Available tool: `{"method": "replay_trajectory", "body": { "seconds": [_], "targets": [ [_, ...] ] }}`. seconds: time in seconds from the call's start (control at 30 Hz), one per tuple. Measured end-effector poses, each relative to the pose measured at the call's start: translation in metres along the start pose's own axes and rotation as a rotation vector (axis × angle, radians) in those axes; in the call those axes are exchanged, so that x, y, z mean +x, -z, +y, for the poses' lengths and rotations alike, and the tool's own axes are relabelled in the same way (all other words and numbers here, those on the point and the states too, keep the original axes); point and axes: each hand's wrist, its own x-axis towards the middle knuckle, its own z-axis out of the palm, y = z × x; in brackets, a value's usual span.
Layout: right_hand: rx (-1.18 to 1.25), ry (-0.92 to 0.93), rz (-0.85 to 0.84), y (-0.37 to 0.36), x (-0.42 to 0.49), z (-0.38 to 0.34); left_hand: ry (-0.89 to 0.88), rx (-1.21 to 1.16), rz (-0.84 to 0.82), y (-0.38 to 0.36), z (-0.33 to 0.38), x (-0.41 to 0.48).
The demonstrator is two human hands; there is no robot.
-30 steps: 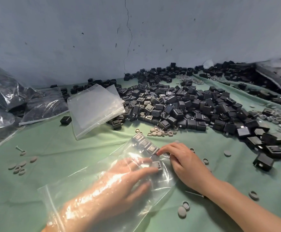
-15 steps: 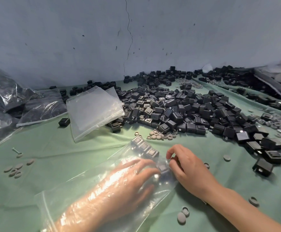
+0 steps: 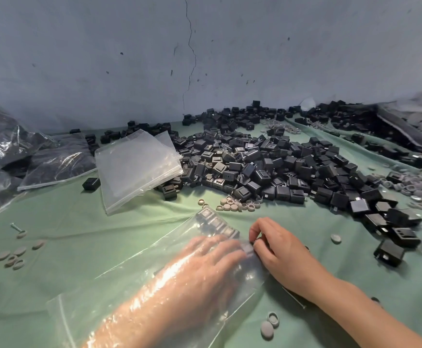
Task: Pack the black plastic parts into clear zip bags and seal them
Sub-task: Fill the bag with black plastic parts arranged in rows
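While the left hand lies flat inside the zip bag, the right hand apparently pinches it.

We counted one left hand, one right hand, one near bag, about three filled bags far left, countless black parts.

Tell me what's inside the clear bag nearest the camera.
Inside the clear zip bag are the left hand, pushed in past the wrist, and a row of black parts at its far end. Whatever lies beneath the palm and fingers is covered.
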Motion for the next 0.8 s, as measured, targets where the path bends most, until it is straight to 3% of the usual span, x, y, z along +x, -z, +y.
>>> {"method": "replay_trajectory", "body": {
  "seconds": [0.13,0.27,0.4,0.6,0.7,0.8],
  "targets": [
    [0.015,-0.008,0.002,0.000,-0.002,0.001,0.012,0.075,-0.044,-0.015,-0.009,-0.007],
    [0.014,-0.015,0.010,0.000,-0.002,0.001,-0.063,-0.054,0.160,-0.012,-0.004,-0.004],
    [0.034,-0.033,0.012,0.001,-0.001,0.000,-0.007,0.076,-0.024,-0.009,-0.005,-0.002],
    [0.028,-0.038,-0.040,0.003,-0.002,-0.002,0.151,0.035,-0.036,-0.007,0.007,-0.004],
    [0.015,-0.029,-0.080,0.004,-0.002,-0.002,0.222,0.146,-0.085,-0.007,0.007,-0.004],
    [0.014,-0.033,-0.085,0.005,-0.004,-0.001,0.333,-0.038,-0.090,-0.005,0.004,-0.015]
  ]
}}
